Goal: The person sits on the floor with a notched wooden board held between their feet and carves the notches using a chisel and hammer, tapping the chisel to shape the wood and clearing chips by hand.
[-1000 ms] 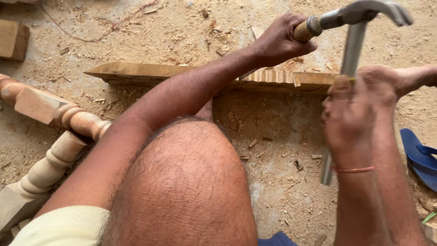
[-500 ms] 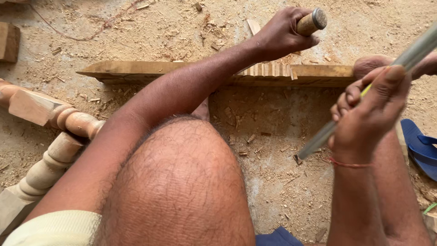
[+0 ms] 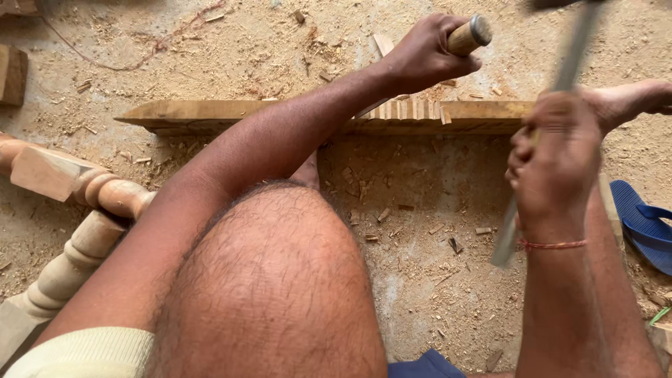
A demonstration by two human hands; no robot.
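The plank (image 3: 308, 115) lies across the sawdust-covered floor (image 3: 434, 280), its long edge toward the person, and serves here as the landmark. Above its right-of-middle stretch, where a row of notches is cut into the near edge, the left hand (image 3: 420, 56) is wrapped around the wooden handle of a chisel (image 3: 467, 36). All the fingers are curled tight together around the handle, and only its round, metal-ringed end sticks out past the fist. The blade is hidden behind the hand and forearm, so whether it touches the plank cannot be told.

To the right of the notches, nearer the person than the plank, the right hand (image 3: 553, 157) grips the shaft of a hammer (image 3: 560, 91). The fingers are closed around the shaft, pressed side by side, though motion blur softens them. The shaft runs from below the wrist up past the plank's far edge; the head is cut off at the top of the view. A red thread circles the right wrist.

A bare foot (image 3: 630, 101) rests on the plank's right end. A blue sandal (image 3: 644, 224) lies on the floor near that end, on the person's side. Turned wooden legs (image 3: 77, 210) lie left of the plank's left tip. Wood chips (image 3: 378, 210) are scattered just in front of the plank's middle, beyond the raised knee (image 3: 280, 280).
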